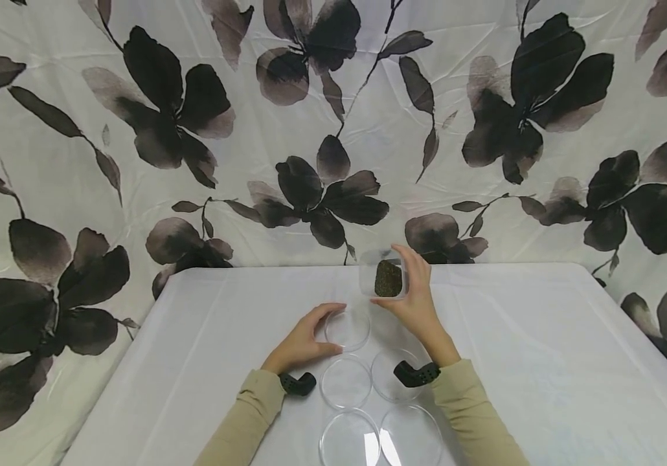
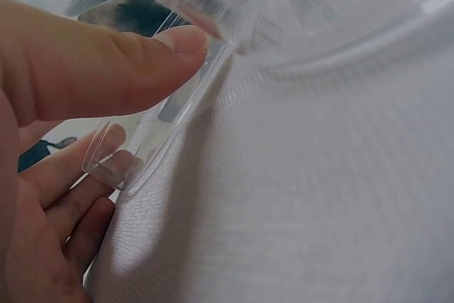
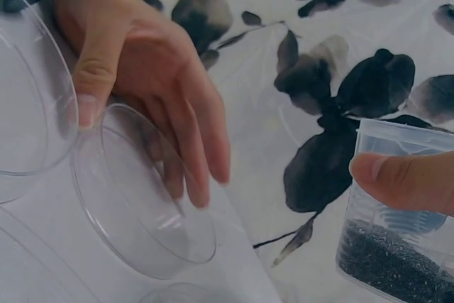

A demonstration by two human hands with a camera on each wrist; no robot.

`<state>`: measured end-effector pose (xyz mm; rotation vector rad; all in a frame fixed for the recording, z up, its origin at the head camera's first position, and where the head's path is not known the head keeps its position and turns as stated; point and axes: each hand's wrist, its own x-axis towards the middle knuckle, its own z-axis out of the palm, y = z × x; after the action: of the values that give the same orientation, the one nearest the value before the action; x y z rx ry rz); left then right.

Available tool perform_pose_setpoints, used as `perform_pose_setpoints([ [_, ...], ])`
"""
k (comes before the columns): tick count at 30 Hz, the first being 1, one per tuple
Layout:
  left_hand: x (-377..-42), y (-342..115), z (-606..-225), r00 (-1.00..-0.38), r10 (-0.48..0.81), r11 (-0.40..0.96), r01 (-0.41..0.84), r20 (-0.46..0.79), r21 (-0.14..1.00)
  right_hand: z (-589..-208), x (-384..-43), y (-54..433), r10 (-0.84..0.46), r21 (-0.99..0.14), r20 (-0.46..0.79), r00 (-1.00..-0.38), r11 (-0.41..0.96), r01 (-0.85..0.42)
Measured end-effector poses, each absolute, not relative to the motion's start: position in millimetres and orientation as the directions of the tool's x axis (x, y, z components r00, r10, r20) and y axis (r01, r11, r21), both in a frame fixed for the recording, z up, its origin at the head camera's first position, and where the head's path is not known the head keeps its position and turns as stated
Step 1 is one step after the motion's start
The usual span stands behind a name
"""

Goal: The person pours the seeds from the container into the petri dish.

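Observation:
My left hand [image 1: 304, 340] holds a clear round petri dish [image 1: 348, 330] by its rim, thumb on the near side and fingers on the far side. In the right wrist view this dish [image 3: 138, 196] stands between that hand's thumb and fingers. At the table's far edge, my right hand [image 1: 418, 301] grips a clear square-sided plastic container [image 3: 358, 196] between thumb and fingers. Dark, fine granules [image 1: 388, 279] fill its lower part, and the container is tilted in the head view. The left wrist view shows the left thumb [image 2: 142, 69] close by the dish's edge.
Several more clear dishes lie on the white-covered table [image 1: 193, 362], including one [image 1: 345, 383] just nearer than the held dish and another [image 1: 411, 437] toward the front. A floral cloth [image 1: 310, 129] hangs behind the table. Black wrist cameras [image 1: 298, 384] sit on both wrists.

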<state>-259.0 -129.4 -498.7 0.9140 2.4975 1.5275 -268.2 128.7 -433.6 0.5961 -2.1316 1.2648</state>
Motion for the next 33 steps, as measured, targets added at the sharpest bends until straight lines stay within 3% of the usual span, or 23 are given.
perform_pose_setpoints([
  [5, -261, -127, -499, -0.823, 0.518, 0.327, 0.442, 0.233, 0.835, -431, -268, 129, -0.098, -0.591, 0.715, -0.692, 0.444, -0.673],
  [16, -254, -126, -491, -0.827, 0.517, 0.318, 0.424, 0.220, 0.848, -436, -268, 129, -0.108, -0.582, 0.717, -0.689, 0.450, -0.677],
  [33, -258, -127, -499, -0.811, 0.517, 0.277, 0.461, 0.273, 0.843, -447, -273, 122, -0.202, -0.454, 0.780, -0.592, 0.467, -0.759],
])
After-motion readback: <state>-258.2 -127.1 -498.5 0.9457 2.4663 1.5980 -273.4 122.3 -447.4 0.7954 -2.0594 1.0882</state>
